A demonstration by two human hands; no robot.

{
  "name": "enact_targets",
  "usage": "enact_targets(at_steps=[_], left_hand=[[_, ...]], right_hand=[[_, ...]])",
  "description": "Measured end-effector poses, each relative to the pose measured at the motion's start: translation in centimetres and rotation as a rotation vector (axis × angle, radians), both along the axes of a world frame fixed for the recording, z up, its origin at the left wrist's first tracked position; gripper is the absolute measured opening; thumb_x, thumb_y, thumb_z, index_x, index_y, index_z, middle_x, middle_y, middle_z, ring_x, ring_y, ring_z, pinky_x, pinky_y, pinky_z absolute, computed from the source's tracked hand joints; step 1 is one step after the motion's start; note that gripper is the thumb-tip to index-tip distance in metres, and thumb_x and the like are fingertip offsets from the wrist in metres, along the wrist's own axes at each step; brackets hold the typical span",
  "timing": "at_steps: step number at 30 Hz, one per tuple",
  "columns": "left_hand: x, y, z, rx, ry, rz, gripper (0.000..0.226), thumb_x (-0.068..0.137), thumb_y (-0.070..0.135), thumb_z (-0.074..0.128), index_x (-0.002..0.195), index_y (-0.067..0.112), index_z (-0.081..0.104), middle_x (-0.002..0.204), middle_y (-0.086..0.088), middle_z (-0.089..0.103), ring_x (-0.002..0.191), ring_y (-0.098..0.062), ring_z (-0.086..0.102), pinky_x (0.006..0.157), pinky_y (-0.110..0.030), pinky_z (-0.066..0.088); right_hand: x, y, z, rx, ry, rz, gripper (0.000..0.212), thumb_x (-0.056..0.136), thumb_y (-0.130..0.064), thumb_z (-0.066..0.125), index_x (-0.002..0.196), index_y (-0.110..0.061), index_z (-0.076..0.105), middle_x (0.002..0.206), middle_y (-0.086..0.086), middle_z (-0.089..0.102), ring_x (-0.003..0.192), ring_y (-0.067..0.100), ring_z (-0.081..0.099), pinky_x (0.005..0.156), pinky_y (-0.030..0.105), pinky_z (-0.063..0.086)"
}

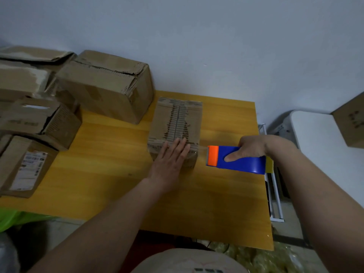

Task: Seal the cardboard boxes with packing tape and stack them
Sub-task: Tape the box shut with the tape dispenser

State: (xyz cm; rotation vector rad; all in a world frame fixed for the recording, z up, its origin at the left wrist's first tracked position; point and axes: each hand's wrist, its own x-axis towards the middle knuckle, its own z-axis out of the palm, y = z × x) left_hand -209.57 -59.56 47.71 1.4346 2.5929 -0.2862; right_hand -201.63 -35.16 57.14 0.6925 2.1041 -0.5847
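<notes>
Here the left hand (171, 157) lies flat with straight fingers on the near end of the small box (175, 128) at mid-frame on the yellow table (110, 174), while the right hand (248, 148) grips the blue-and-orange tape dispenser (235, 159) just right of it, more boxes (106, 85) crowding the upper left.

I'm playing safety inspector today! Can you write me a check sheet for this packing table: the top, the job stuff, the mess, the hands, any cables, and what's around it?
Surface: yellow wooden table, set against a pale wall.
Job's things: small cardboard box in the middle, top seam torn; blue and orange tape dispenser just right of it, clear tape stretching to the box.
Clutter: pile of worn boxes on the table's left side.
Hands: left hand presses flat on the small box; right hand grips the dispenser.
Cables: nothing seen.
Surroundings: white chair at right carrying another box; white rack beside the table.
</notes>
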Motion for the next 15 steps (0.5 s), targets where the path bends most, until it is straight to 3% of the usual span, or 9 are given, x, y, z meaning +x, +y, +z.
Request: enact_targets(at_steps=[5,12,15], left_hand=[[0.2,0.1,0.0,-0.008,-0.004,0.018,0.089,0.095,0.029,0.042,0.145,0.015,-0.031,0.157,-0.007,-0.031,0.144,-0.024,-0.029,0.115,-0.045,-0.02],[0.3,0.4,0.5,0.049,-0.057,0.049,0.083,0.097,0.025,0.043,0.151,0.017,-0.019,0.16,-0.003,-0.024,0.147,-0.021,-0.021,0.114,-0.041,-0.019],[0.5,0.4,0.7,0.057,-0.094,0.064,0.085,0.096,0.021,0.046,0.152,0.019,-0.018,0.16,0.0,-0.022,0.147,-0.019,-0.02,0.115,-0.039,-0.018]], right_hand=[[-1.3,-2.3,-1.0,0.111,-0.002,0.024,0.049,0.084,-0.06,0.059,0.073,-0.014,0.046,0.075,0.002,0.049,0.066,0.017,0.048,0.061,0.028,0.038],[-2.3,-4.0,-1.2,0.183,0.018,-0.003,0.047,0.085,-0.059,0.057,0.076,-0.014,0.047,0.079,0.004,0.052,0.078,0.024,0.054,0.073,0.033,0.043],[-0.9,-4.0,-2.2,0.416,0.009,0.08,0.031,0.091,-0.046,0.055,0.085,-0.015,0.054,0.074,0.001,0.051,0.067,0.019,0.052,0.068,0.03,0.042]])
